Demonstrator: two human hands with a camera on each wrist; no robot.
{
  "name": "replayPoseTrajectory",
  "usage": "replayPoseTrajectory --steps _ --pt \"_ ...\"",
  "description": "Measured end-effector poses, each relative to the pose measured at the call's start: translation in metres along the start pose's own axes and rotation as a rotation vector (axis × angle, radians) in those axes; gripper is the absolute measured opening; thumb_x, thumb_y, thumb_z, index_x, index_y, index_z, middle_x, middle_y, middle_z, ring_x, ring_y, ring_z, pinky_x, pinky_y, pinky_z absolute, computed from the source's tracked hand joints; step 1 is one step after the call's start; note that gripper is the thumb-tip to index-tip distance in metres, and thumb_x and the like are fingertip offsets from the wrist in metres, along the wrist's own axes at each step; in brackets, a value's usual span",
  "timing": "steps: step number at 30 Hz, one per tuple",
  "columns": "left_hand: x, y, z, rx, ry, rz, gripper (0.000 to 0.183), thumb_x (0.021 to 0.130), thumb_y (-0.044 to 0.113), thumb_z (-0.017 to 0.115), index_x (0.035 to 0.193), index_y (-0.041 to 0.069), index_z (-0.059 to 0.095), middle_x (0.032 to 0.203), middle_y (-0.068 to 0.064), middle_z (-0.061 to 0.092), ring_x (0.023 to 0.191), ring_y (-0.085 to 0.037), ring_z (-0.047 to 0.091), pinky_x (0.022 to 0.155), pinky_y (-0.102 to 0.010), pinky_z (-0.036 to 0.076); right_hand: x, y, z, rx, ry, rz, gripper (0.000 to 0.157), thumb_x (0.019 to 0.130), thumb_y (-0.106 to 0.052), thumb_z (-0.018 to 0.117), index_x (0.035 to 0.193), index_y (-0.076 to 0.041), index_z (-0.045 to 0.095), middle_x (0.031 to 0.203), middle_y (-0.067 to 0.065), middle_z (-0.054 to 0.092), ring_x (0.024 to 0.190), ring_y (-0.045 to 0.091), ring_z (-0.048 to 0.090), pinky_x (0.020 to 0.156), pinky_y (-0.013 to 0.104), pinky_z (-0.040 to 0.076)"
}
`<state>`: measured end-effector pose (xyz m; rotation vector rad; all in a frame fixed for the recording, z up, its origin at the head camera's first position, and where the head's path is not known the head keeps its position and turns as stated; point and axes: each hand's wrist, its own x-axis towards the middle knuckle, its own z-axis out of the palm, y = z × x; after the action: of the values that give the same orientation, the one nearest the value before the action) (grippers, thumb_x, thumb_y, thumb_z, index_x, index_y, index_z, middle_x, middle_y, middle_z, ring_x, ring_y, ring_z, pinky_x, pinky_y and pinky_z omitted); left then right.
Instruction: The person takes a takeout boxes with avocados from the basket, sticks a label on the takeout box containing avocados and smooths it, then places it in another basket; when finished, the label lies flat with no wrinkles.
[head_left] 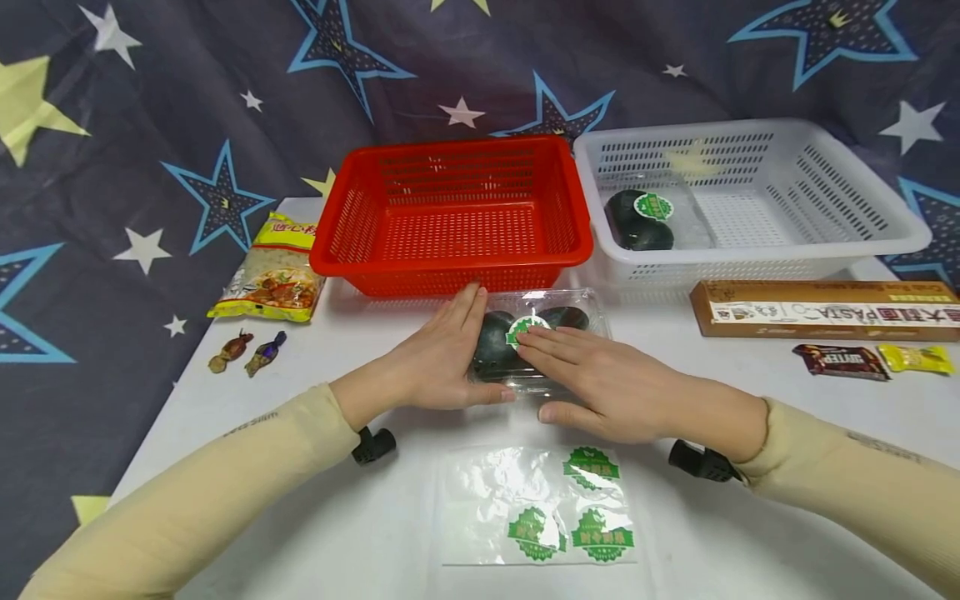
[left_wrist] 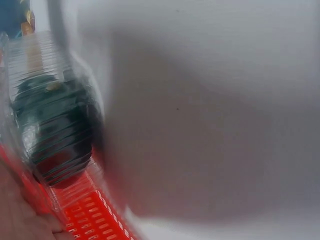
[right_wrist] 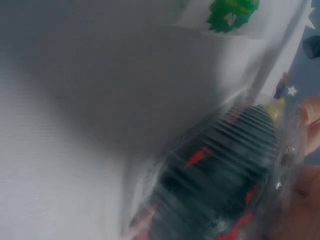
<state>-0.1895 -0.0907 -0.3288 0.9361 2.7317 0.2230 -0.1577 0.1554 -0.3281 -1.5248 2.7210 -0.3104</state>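
A clear plastic box (head_left: 597,315) holding dark green, avocado-like fruits (head_left: 492,343) lies on the table before the red basket. My left hand (head_left: 431,360) rests along the box's left side, fingers straight and thumb at the front edge. With straight fingers, my right hand (head_left: 618,385) presses a round green-and-white sticker (head_left: 519,331) on the lid, partly covering it. Nearer to me lies a clear sheet (head_left: 480,508) with three green stickers (head_left: 602,535). Through the ribbed plastic, dark fruit (left_wrist: 57,127) shows in the left wrist view and a dark fruit (right_wrist: 220,175) in the right.
Behind the box stands a red basket (head_left: 450,268); right of it, a white basket (head_left: 757,254) holds a similar stickered fruit box (head_left: 693,221). A yellow food bag (head_left: 272,271) and two wrapped candies (head_left: 264,353) lie left. A pasta box (head_left: 825,310) and two snack bars (head_left: 842,362) lie right.
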Motion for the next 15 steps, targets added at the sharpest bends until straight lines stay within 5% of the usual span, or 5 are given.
replayPoseTrajectory --steps 15 --pt "0.0 -0.001 0.0 0.023 0.017 0.033 0.117 0.08 0.076 0.047 0.149 -0.006 0.0 0.157 -0.022 -0.003 0.145 -0.029 -0.003 0.116 -0.041 0.009 0.033 -0.01 0.004 -0.162 -0.056 0.206 0.083 0.095 -0.064 0.028 0.146 0.002 0.033 0.151 0.017 0.031 0.142 0.032 0.024 0.115 0.044 0.017"
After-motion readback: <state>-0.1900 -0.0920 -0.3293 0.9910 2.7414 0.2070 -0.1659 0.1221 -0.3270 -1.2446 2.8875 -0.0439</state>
